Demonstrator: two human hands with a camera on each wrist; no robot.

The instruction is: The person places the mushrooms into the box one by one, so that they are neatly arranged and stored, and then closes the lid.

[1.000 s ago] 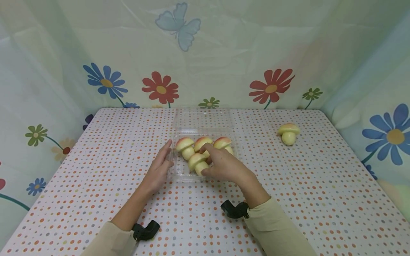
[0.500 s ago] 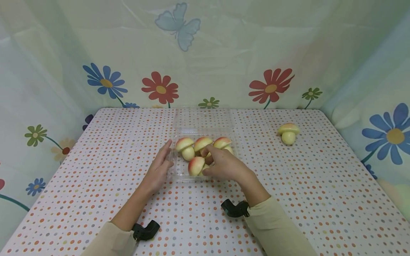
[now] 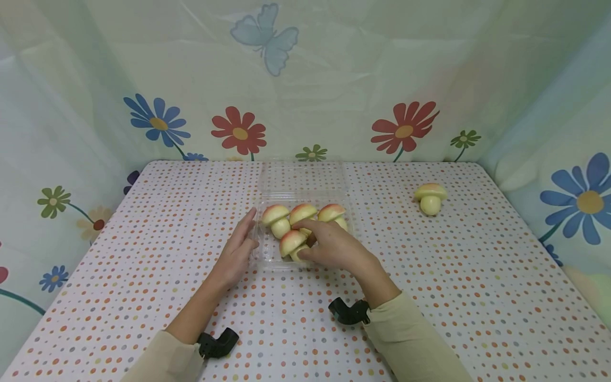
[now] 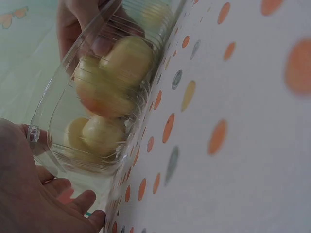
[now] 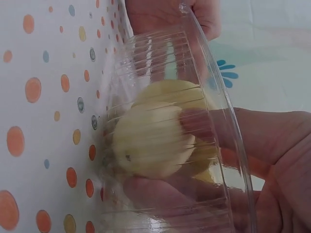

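Observation:
A clear plastic clamshell box [image 3: 269, 254] stands at the table's middle with its lid [image 3: 303, 178] tilted back behind it. Inside, a back row of yellow-and-red toy mushrooms includes a left one [image 3: 276, 220], a middle one [image 3: 303, 213] and a right one [image 3: 331, 213]. My right hand [image 3: 334, 246] reaches into the box and pinches the front mushroom [image 3: 292, 243]; the right wrist view shows thumb and fingers on either side of its pale stem [image 5: 148, 138]. Fairly straight fingers of my left hand [image 3: 236, 254] rest along the box's left wall, with the thumb at the rim.
Another toy mushroom [image 3: 430, 199] stands upright on the dotted tablecloth [image 3: 191, 212] at the back right. A flower-print curtain [image 3: 315, 79] closes off the back and both sides. Black wrist cameras sit at the left cuff [image 3: 218, 343] and the right cuff [image 3: 348, 311].
The front mushroom has turned under my right fingers: its red cap swung round to face left, then partly back upward. The left hand and the box have kept their places.

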